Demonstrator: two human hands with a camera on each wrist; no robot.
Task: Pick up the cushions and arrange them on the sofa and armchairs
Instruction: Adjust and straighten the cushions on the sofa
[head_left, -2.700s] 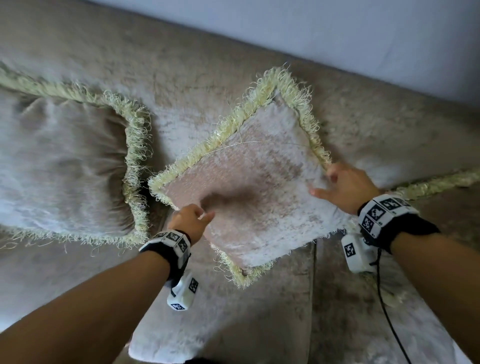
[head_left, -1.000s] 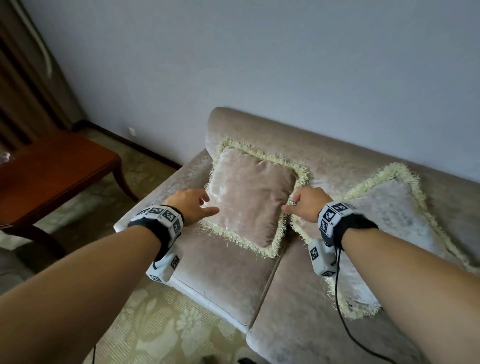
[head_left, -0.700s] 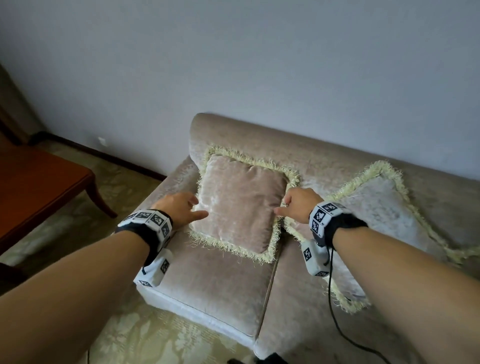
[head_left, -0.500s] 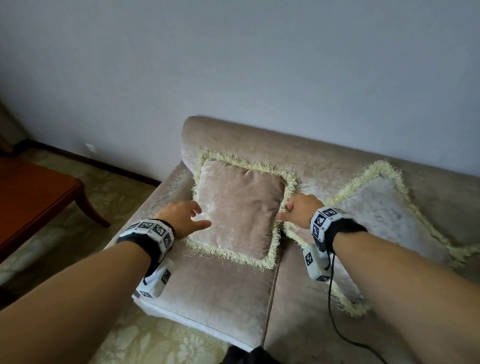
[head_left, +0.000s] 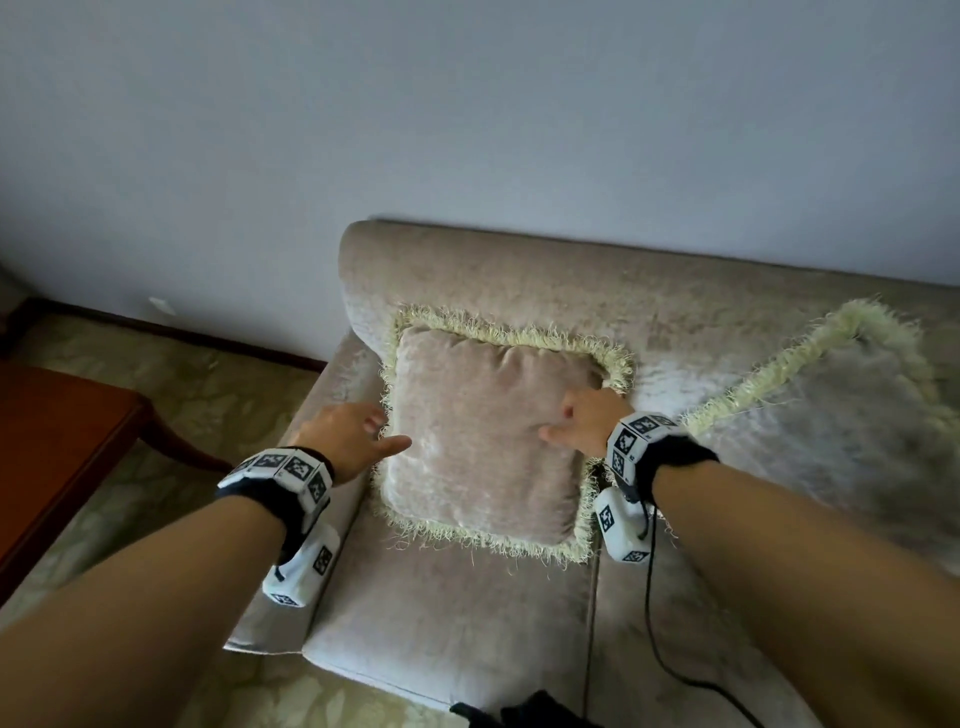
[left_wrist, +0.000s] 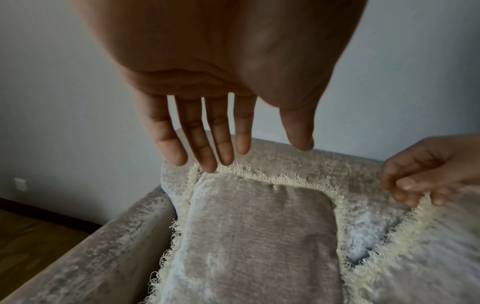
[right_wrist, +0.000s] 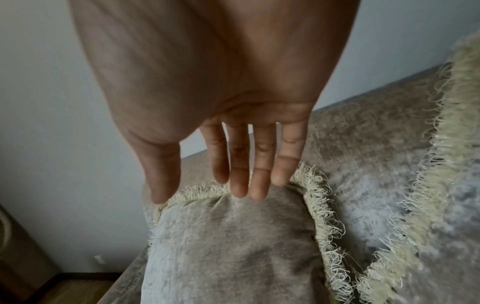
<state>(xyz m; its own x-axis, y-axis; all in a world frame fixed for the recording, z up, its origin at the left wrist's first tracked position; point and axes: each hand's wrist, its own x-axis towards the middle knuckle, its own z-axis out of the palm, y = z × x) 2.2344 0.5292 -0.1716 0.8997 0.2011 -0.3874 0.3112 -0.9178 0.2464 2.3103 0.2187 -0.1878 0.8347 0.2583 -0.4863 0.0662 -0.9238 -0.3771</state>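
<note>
A beige velvet cushion (head_left: 483, 457) with a pale fringe leans against the backrest at the left end of the sofa (head_left: 467, 623). My left hand (head_left: 384, 434) is at its left edge, fingers straight; in the left wrist view the left hand (left_wrist: 244, 144) hovers just over the cushion's (left_wrist: 259, 236) top left corner. My right hand (head_left: 566, 421) lies on the upper right of the cushion's face. In the right wrist view its straight fingertips (right_wrist: 245, 191) touch the cushion (right_wrist: 228, 246) near the top seam. A second fringed cushion (head_left: 831, 441) leans to the right.
A dark wooden table (head_left: 47, 441) stands on the patterned carpet (head_left: 208, 374) left of the sofa. The wall rises right behind the backrest (head_left: 519, 270). A black cable (head_left: 665, 660) hangs from my right wrist over the seat. Something dark (head_left: 519, 712) lies at the sofa's front edge.
Both hands left the right cushion and came to the left one. In the last half second my right hand slid from its right edge onto its face; the left stays beside it.
</note>
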